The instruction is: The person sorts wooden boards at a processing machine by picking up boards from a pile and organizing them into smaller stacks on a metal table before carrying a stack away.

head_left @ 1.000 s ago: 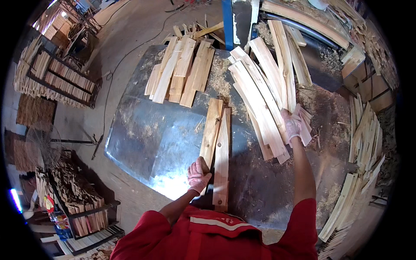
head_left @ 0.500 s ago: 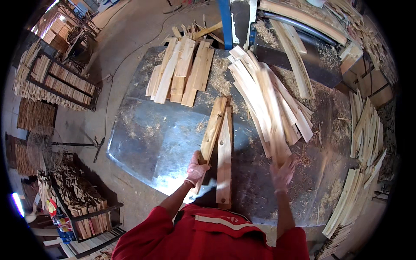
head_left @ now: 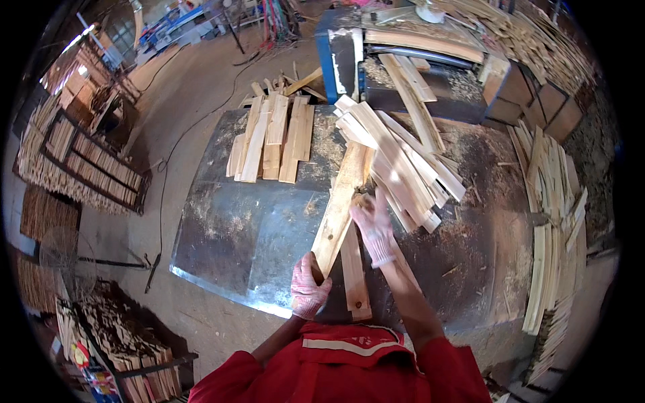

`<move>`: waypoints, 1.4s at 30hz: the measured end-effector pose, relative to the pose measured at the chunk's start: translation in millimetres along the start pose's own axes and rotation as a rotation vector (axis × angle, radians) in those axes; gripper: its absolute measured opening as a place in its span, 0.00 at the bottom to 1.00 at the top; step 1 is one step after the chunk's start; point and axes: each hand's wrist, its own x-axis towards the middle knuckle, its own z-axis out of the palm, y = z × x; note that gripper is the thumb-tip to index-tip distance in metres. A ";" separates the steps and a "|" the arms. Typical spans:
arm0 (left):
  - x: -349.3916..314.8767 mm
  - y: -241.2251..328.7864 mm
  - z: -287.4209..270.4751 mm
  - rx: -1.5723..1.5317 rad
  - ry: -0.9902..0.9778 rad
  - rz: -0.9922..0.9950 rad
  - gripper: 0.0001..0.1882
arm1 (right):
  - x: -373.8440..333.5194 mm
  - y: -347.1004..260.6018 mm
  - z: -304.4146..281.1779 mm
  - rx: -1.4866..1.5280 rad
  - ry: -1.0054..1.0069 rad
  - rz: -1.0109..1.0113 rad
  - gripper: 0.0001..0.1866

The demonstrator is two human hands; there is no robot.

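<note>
My left hand (head_left: pixel 310 285), in a pinkish knit glove, is closed around the near end of a wooden board (head_left: pixel 334 225). The board slants away up and to the right, with a knot on its face and a rough, dark notch in its right edge. At that notch is my right hand (head_left: pixel 373 225), also gloved, its fingers apart and at the board's edge. A second knotted board (head_left: pixel 354 275) lies on the dark metal table (head_left: pixel 222 221), partly covered by the held one. Beyond my right hand, a fanned pile of pale boards (head_left: pixel 406 168) rests on the table.
Another group of boards (head_left: pixel 272 138) lies at the table's far left. A machine with a blue frame (head_left: pixel 327 70) stands at the far side, sawdust around it. Stacked strips (head_left: pixel 551 228) line the right side. On the left floor are racks of wood (head_left: pixel 84 161) and a fan (head_left: pixel 67 258).
My right hand has let go of a board on the right pile and moved left to the held board's edge. The held board has turned, showing its wide face. The view has shifted.
</note>
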 end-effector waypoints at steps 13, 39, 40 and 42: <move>8.7 -26.8 -18.3 -1.041 -0.304 -0.155 0.47 | 10.1 -5.7 -22.5 1.052 -0.068 0.144 0.25; 62.8 -14.8 13.1 -2.364 -0.842 -0.577 0.47 | -59.7 13.9 -43.2 0.289 -0.176 0.581 0.15; 60.6 -2.8 21.5 -2.281 -0.632 -0.623 0.42 | -55.8 28.5 -39.3 0.323 -0.213 0.581 0.16; 56.3 -28.8 50.4 -2.051 -0.533 -0.791 0.35 | -54.9 42.0 -29.0 0.149 -0.321 0.432 0.16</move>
